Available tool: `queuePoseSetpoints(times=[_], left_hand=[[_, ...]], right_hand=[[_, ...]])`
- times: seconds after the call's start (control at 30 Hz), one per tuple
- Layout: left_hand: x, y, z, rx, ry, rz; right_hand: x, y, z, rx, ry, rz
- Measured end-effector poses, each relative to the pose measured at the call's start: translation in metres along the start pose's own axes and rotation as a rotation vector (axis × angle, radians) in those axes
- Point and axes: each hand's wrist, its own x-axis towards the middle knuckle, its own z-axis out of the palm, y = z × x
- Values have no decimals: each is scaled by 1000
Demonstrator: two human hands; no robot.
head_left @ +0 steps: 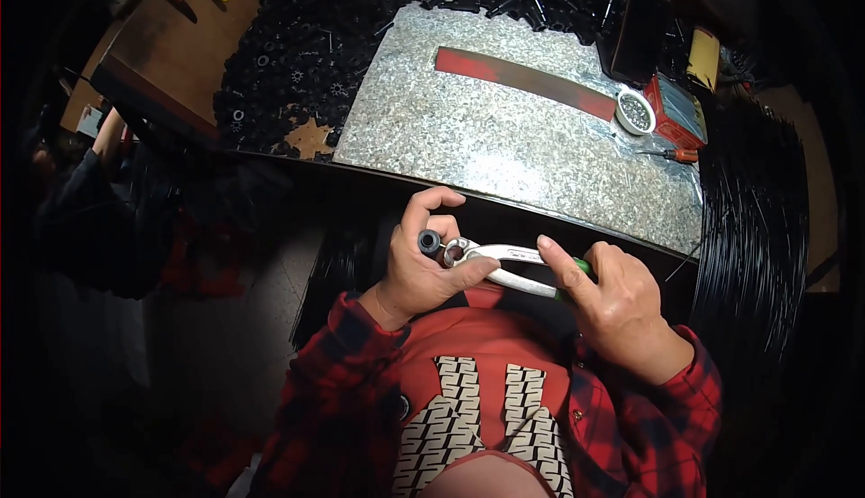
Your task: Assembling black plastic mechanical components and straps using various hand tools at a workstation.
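My left hand (416, 259) is closed round a small black cylindrical part (429, 241) with a hole in its end. Its thumb lies along the head of a pair of pincers (515, 253), whose curved silver jaws sit right beside the black part. My right hand (615, 292) grips the pincers by their green handles (581, 268), mostly hidden under the fingers. Both hands are in front of my chest, just off the near edge of a speckled stone slab (468, 155). Whether the jaws pinch the part cannot be made out.
A red-brown strip (523, 82) crosses the slab toward a white bowl of small metal pieces (635, 112), a red box (671, 110) and a screwdriver (680, 155). Heaped black parts (297, 56) lie behind and left. Long black rods (752, 219) hang at right. Another person's arm (108, 137) shows far left.
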Motion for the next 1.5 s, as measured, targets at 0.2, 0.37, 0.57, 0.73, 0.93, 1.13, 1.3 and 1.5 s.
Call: queuePoseSetpoints(times=[0.2,0.37,0.57,0.73,0.93,1.13,1.3,1.5], left_hand=[[4,-1,1,21,21,-48],[-1,-10,1,-184,47,-5],[17,26,-69,-359,287,291],[-30,156,-165,-450,393,734],[-66,183,-175,-6,495,903],[-60,89,-153,223,339,194],[-60,-65,-182,-53,118,-521],[-95,-184,-205,1119,45,-752]], right_hand=[[3,-8,3,87,-70,83],[5,-4,0,379,-218,123],[2,22,15,472,-81,240],[13,55,42,232,10,379],[26,76,67,0,37,336],[29,83,68,-1,75,300],[-17,102,50,-66,138,469],[-77,153,6,-462,94,739]])
